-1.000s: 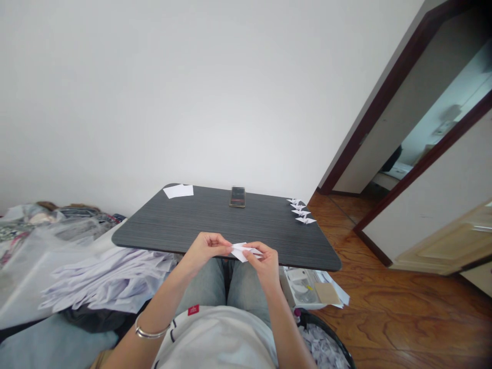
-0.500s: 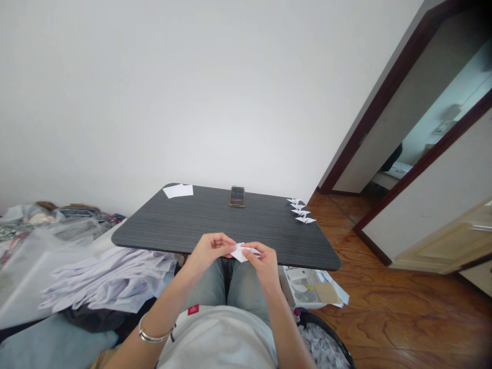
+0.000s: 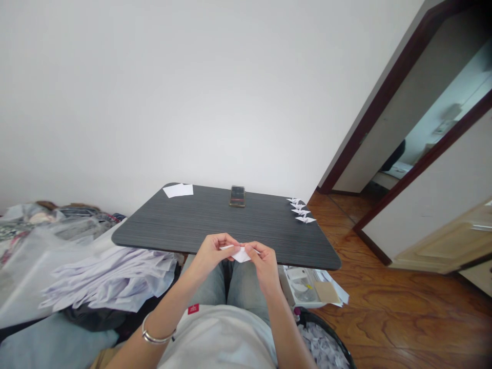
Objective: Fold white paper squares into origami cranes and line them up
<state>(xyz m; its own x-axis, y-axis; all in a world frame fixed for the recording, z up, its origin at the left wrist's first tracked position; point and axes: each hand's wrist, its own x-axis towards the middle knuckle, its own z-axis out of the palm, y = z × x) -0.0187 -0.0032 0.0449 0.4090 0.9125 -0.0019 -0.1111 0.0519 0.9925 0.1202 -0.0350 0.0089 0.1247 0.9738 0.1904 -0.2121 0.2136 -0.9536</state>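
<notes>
Head view: L hand [image 3: 212, 256] and R hand [image 3: 263, 264] are close together, both pinching folded white paper [image 3: 240, 254] above lap, just before dark bench [image 3: 215, 225]. Far side of bench: white sheet [image 3: 178, 190], small dark upright object [image 3: 237, 196], row of paper cranes [image 3: 302, 210].

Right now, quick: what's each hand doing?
Left hand: closed, fingers pinching a folded white paper.
Right hand: closed, fingers pinching the same folded white paper.
</notes>
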